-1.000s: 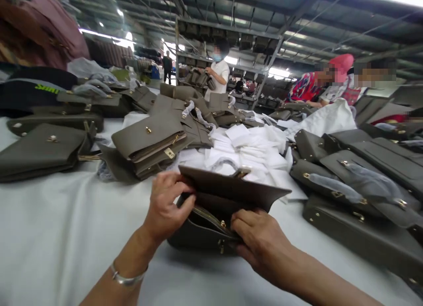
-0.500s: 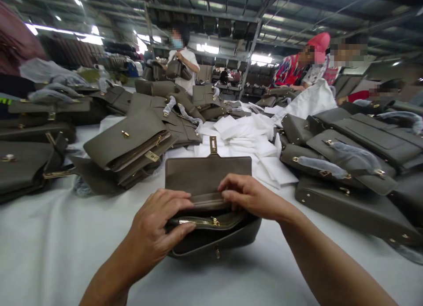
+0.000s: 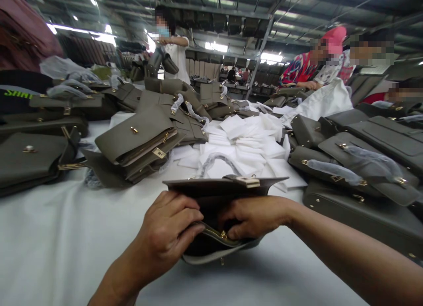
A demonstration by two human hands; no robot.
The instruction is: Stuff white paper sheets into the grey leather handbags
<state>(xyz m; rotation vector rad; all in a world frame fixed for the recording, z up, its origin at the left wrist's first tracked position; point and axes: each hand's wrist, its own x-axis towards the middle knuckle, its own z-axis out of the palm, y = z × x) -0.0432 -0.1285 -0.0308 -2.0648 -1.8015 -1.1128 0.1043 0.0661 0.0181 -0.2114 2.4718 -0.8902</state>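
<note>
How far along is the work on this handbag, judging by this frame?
Done: the flap is lifted. In hand: the left hand and right hand grip the grey handbag at its gold zipper. Left: many similar bags lie around the white table.

One bit of lettering only: yellow-green capitals on a dark fabric item [image 3: 23,94] at the far left edge of the table, behind the stacked olive handbags. It is seen at a slant and partly cut off; the letters look like "SHINE" or similar, not sure. No readable labels, brands or numbers on the handbags, clasps, white paper sheets or shelving.
</note>
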